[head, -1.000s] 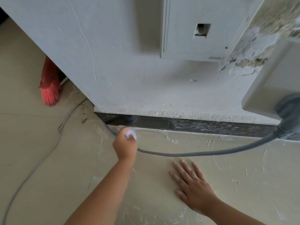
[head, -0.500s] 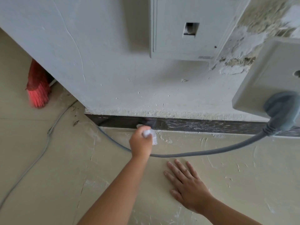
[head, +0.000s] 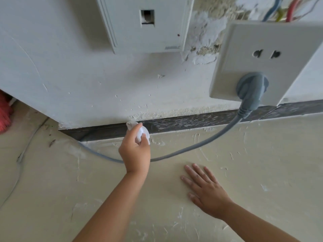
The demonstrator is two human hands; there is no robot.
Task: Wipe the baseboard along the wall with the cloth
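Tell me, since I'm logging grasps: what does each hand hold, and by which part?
The left hand pinches a bunched white cloth around its middle. The right hand holds nothing; it lies flat on the floor.

Perhaps unfinished home interior: patched wall, socket.

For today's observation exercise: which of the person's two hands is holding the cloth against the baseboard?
The left hand, gripping the white cloth at the dark baseboard. The right hand lies flat and empty on the floor.

cloth on baseboard, cable before it
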